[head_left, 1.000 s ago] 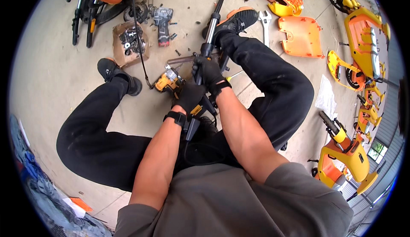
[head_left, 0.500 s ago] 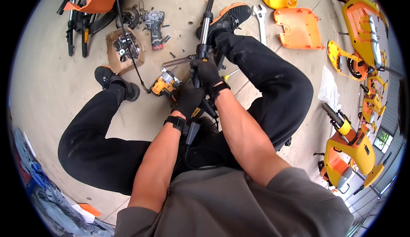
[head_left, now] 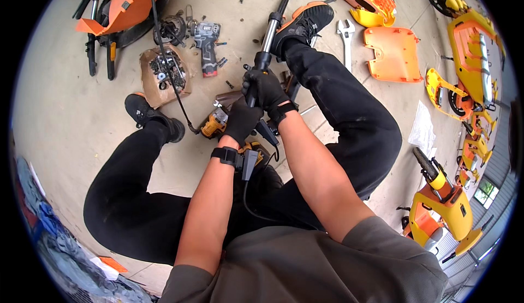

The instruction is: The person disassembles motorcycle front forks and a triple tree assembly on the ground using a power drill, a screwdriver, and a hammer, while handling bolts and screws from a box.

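Fork tube (head_left: 269,36) firmly gripped!
Right hand (head_left: 266,89) wraps round it, left hand (head_left: 243,121) clasps its near end, tube stretching forward past both

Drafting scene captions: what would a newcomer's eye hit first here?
Likely the gloved hands at centre, close together at the lower part of a long black-and-silver tube. Next, yellow-and-orange vehicles along the right edge and an orange panel at upper right; then a cardboard box at upper left.
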Demonstrator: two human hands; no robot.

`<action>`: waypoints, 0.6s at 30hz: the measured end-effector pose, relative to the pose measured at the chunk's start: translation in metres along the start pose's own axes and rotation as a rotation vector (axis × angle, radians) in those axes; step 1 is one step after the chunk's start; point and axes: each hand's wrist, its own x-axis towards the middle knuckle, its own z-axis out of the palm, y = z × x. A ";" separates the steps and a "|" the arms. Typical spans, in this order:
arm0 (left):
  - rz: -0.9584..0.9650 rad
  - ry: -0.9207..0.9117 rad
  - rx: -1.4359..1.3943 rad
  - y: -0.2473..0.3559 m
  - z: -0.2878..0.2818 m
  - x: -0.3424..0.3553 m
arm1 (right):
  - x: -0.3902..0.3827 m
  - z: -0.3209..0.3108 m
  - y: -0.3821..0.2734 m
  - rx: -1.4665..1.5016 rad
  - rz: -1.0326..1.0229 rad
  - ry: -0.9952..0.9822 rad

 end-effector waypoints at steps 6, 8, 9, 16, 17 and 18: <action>0.025 -0.033 -0.142 -0.022 0.006 -0.001 | 0.002 -0.005 0.013 -0.008 -0.040 0.005; -0.008 -0.081 -0.127 -0.027 0.011 -0.005 | -0.004 -0.011 0.012 -0.025 -0.043 0.018; 0.007 -0.071 -0.147 -0.029 0.017 -0.007 | -0.007 -0.015 0.010 -0.069 -0.043 0.020; 0.013 -0.120 -0.202 -0.014 0.037 -0.021 | -0.013 -0.035 -0.002 -0.207 -0.041 -0.001; 0.033 -0.094 -0.184 -0.015 0.036 -0.018 | -0.011 -0.033 0.000 -0.213 -0.052 -0.001; 0.053 -0.070 -0.167 -0.016 0.034 -0.015 | -0.010 -0.032 0.002 -0.220 -0.063 0.000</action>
